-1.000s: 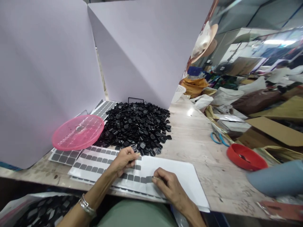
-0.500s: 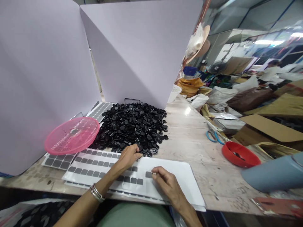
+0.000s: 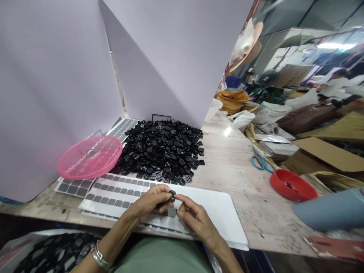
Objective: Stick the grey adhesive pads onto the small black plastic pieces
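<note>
We hold a small black square plastic piece (image 3: 172, 193) low in the centre of the frame, just above the white backing sheet (image 3: 210, 212). Our left hand (image 3: 150, 203) pinches the piece between thumb and fingertips, and our right hand (image 3: 195, 219) meets it from the right with thumb and forefinger closed together; a small grey sticker square (image 3: 171, 212) hangs just below the fingertips, though we cannot tell which hand carries it. A silver bangle (image 3: 98, 256) sits on the left wrist at the lower left.

On the sheet, left of our hands, run rows of grey rectangular stickers (image 3: 113, 191). Just beyond, in the middle of the frame, lies a large heap of the same black plastic pieces (image 3: 162, 149) on the pale wooden table (image 3: 233, 170). A pink perforated plastic basket (image 3: 89, 157) rests at the heap's left edge, partly over more sticker sheets. Tall lilac partition boards (image 3: 57, 83) fill the upper left. To the right lie blue-handled scissors (image 3: 260, 162) and, nearer us, a red round plastic dish (image 3: 292, 185).
</note>
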A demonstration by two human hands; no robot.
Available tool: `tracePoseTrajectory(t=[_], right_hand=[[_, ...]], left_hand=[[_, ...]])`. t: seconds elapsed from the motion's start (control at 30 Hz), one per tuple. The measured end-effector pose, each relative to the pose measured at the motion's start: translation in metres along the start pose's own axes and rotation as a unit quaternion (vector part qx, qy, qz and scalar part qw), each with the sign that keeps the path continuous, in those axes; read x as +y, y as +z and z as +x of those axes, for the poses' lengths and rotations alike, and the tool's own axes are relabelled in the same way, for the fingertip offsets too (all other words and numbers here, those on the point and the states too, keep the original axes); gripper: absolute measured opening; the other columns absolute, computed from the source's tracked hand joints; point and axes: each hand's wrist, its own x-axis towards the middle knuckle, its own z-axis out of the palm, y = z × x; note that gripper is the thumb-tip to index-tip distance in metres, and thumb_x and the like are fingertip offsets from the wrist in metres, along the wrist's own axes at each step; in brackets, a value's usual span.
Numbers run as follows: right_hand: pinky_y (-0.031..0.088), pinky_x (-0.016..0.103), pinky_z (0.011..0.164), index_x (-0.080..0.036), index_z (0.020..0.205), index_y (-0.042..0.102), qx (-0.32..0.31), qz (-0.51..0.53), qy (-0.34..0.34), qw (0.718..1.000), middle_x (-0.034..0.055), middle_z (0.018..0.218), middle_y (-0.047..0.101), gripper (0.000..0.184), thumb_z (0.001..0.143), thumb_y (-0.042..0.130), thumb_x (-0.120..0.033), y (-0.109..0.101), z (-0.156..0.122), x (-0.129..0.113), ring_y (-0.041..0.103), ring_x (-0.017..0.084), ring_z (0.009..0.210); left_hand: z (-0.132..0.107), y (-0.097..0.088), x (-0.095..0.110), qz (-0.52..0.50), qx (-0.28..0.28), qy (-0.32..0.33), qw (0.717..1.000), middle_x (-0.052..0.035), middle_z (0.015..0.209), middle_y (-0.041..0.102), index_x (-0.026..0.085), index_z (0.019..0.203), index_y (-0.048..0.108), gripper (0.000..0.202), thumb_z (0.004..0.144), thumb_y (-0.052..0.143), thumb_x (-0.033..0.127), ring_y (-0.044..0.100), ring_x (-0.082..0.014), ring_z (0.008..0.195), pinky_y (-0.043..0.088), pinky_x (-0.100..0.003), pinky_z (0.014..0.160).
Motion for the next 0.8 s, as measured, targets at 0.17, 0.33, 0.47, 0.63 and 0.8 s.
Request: tracePoseTrajectory(t=[0.17, 0.33, 0.47, 0.63, 0.8], right_hand=[[0.028, 0.018, 0.039, -0.022, 0.138, 0.044, -0.025, 0.076, 0.014, 0.997, -0.0049, 0.07, 0.046, 0.061, 0.083, 0.063, -0.041, -0.006, -0.001, -0.001, 0.033, 0.005, 0.043], [0.025, 0.016, 0.036, -0.022, 0.133, 0.049, -0.07, 0.073, 0.028, 0.994, -0.0066, 0.064, 0.045, 0.053, 0.084, 0.062, -0.034, -0.003, 0.0, 0.002, 0.033, 0.004, 0.04], [0.021, 0.015, 0.034, -0.021, 0.128, 0.051, -0.068, 0.112, 0.045, 0.99, -0.0071, 0.064, 0.046, 0.053, 0.081, 0.065, -0.041, 0.002, -0.002, 0.002, 0.03, 0.003, 0.037], [0.019, 0.015, 0.033, -0.021, 0.126, 0.051, -0.067, 0.134, 0.047, 0.988, -0.0073, 0.063, 0.047, 0.053, 0.08, 0.068, -0.042, 0.004, 0.0, 0.001, 0.031, 0.002, 0.036], [0.019, 0.015, 0.033, -0.021, 0.128, 0.049, -0.078, 0.152, 0.055, 0.984, -0.0068, 0.066, 0.047, 0.051, 0.083, 0.065, -0.038, -0.003, -0.003, 0.007, 0.031, 0.002, 0.036]], left_hand=[[-0.004, 0.007, 0.002, 0.0, -0.022, -0.044, 0.999, 0.0033, 0.061, 0.055, 0.015, 0.086, 0.054, 0.024, 0.074, 0.065, 0.032, 0.042, -0.0039, 0.042, 0.02, -0.018, 0.041], [-0.005, 0.013, 0.006, -0.026, -0.004, -0.05, 0.998, 0.0062, 0.056, 0.048, 0.015, 0.087, 0.056, 0.024, 0.073, 0.065, 0.032, 0.035, -0.0025, 0.038, 0.019, -0.017, 0.038], [-0.004, 0.012, 0.002, -0.071, 0.03, -0.045, 0.996, 0.0098, 0.05, 0.041, 0.018, 0.085, 0.051, 0.03, 0.072, 0.069, 0.039, 0.028, -0.001, 0.032, 0.009, -0.017, 0.035], [-0.001, 0.012, -0.001, -0.088, 0.052, -0.026, 0.994, 0.0083, 0.05, 0.043, 0.017, 0.085, 0.051, 0.042, 0.075, 0.063, 0.056, 0.032, -0.002, 0.033, 0.007, -0.017, 0.034], [-0.009, 0.014, 0.002, -0.092, 0.014, -0.029, 0.995, 0.0057, 0.06, 0.051, 0.015, 0.094, 0.054, 0.043, 0.066, 0.077, 0.039, 0.042, -0.0031, 0.042, 0.017, -0.016, 0.038]])
